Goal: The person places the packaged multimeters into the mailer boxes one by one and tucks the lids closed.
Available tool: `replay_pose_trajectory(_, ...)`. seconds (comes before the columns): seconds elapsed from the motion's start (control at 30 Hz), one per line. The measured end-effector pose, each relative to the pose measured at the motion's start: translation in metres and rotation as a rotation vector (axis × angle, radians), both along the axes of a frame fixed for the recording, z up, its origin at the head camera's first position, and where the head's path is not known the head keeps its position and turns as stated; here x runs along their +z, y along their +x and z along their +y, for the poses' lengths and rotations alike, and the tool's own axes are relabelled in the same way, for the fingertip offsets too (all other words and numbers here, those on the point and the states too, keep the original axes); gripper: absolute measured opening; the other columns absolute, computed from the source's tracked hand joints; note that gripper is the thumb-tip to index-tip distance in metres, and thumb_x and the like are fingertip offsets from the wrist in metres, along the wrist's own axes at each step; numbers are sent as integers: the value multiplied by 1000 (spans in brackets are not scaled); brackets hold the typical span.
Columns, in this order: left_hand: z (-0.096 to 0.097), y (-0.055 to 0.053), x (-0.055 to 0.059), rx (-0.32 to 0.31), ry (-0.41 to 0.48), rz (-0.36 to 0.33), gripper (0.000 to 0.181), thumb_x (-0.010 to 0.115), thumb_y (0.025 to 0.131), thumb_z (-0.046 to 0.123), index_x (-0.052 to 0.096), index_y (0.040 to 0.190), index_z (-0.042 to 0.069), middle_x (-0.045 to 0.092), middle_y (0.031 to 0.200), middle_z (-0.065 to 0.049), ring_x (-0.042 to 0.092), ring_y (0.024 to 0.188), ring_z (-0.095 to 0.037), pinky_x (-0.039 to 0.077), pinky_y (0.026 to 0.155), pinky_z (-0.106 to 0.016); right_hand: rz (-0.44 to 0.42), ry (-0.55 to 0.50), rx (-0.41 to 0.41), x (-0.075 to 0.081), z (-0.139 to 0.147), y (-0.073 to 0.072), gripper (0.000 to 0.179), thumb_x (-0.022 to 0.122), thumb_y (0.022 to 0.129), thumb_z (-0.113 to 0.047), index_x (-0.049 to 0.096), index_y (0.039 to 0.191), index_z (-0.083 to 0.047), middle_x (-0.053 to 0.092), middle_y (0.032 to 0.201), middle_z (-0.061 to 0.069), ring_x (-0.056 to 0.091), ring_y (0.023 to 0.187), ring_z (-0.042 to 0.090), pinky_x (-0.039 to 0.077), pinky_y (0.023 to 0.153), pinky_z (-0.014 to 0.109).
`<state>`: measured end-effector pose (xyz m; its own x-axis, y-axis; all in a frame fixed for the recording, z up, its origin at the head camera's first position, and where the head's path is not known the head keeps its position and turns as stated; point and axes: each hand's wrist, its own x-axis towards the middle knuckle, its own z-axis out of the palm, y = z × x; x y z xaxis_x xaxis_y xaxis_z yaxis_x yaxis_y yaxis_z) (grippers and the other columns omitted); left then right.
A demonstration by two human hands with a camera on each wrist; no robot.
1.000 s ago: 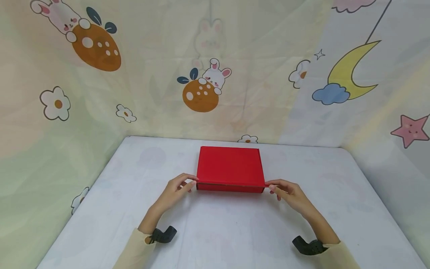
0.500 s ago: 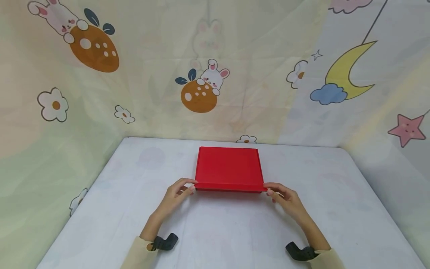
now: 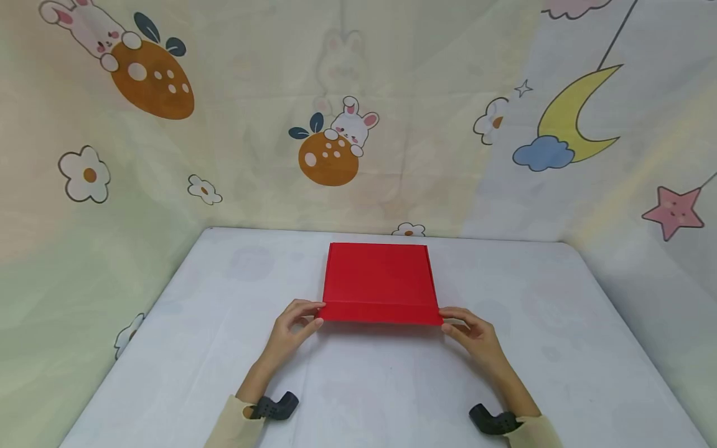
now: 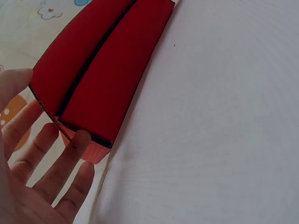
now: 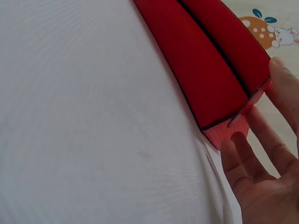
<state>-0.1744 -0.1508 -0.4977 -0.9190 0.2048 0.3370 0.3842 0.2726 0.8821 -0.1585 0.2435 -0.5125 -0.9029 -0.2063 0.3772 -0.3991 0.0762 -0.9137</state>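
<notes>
A flat red cardboard box (image 3: 378,274) lies on the table, its lid down and the front flap (image 3: 382,313) sticking out toward me. At the flap's left end, my left hand (image 3: 288,328) pinches the corner between thumb and fingers. My right hand (image 3: 477,336) pinches the opposite corner the same way. From the left wrist view, a dark gap separates the raised flap (image 4: 70,56) from the box's front wall (image 4: 119,70). The right wrist view shows the same front wall (image 5: 201,70), with the thumb on the flap's edge. The inside of the box is hidden.
A white-covered table (image 3: 381,386) carries the box near its back edge. Behind and beside it hangs a cloth backdrop (image 3: 252,93) printed with rabbits, flowers and a moon. Black wrist mounts (image 3: 277,407) sit at both sleeves.
The front flap has swung up and outward, from hanging against the front wall to sticking out toward me. Both hands have moved slightly nearer with its corners.
</notes>
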Motion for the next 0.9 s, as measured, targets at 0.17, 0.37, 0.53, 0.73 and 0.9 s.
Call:
replay_pose_trajectory(0.17, -1, 7, 11, -53, 32, 1, 33, 69, 88, 2, 64, 120, -3, 61, 114, -17, 62, 105, -37, 54, 82, -28, -11, -55, 21, -5, 0, 0, 34, 64, 84, 16, 57, 118, 18, 67, 117, -4, 65, 103, 8, 53, 86, 20)
replay_pose_trajectory(0.37, -1, 5, 11, -78, 58, 11, 34, 71, 86, 1, 64, 119, -5, 62, 115, -19, 64, 104, -37, 55, 88, -44, -50, -48, 13, -6, 0, 2, 37, 66, 84, 12, 56, 120, 15, 67, 118, -7, 64, 106, 6, 53, 87, 20)
replay_pose_trajectory(0.53, -2, 4, 11, -81, 60, 52, 37, 73, 83, -3, 63, 118, -8, 64, 116, -24, 64, 104, -44, 58, 79, -44, -43, -54, 31, -8, 0, 0, 38, 66, 84, 14, 56, 120, 15, 66, 120, -2, 64, 107, 9, 53, 88, 23)
replay_pose_trajectory(0.73, -2, 4, 10, -97, 81, 19, 39, 74, 81, -6, 62, 118, -8, 64, 116, -25, 67, 97, -45, 59, 75, -38, -26, -39, 60, -9, 2, -2, 40, 65, 84, 15, 54, 122, 14, 62, 122, 4, 63, 109, 11, 53, 89, 24)
replay_pose_trajectory(0.9, -2, 2, 8, -112, 91, -11, 40, 74, 82, -4, 61, 120, -6, 62, 118, -23, 67, 97, -42, 59, 77, -38, -14, -62, 95, -9, 2, -2, 41, 64, 83, 18, 53, 122, 15, 62, 122, 4, 62, 111, 11, 53, 89, 24)
